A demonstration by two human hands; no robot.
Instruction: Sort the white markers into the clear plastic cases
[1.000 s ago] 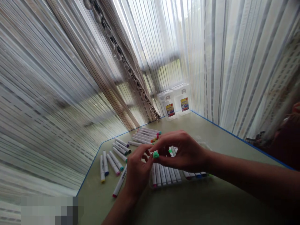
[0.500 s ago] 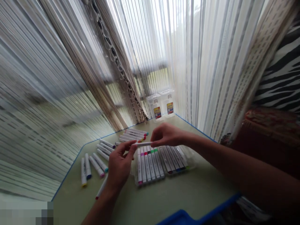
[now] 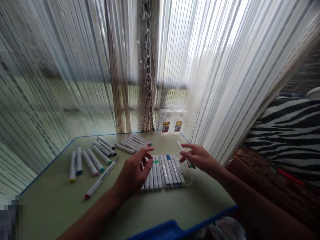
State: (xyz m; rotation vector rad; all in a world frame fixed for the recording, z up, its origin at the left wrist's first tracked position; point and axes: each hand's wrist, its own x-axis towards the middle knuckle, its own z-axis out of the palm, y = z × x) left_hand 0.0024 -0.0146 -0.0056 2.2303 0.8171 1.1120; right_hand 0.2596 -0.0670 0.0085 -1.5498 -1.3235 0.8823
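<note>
In the head view, the right hand (image 3: 198, 157) has its grip closed on a marker (image 3: 179, 145), tilted near the right edge of the clear case (image 3: 188, 183), white end up and green end down. The left hand (image 3: 135, 170) has its grip spread, thumb and forefinger parted, at the left part of the case, where packed markers (image 3: 172, 170) lie side by side. Loose markers (image 3: 79, 160) lie on the worktop (image 3: 180, 205) to the left, and two boxes (image 3: 165, 127) stand behind by the curtain (image 3: 212, 83)

Loose markers (image 3: 102, 154) left of marker case (image 3: 188, 183), boxes (image 3: 165, 118) behind, perhaps touching curtain (image 3: 212, 83)
</note>
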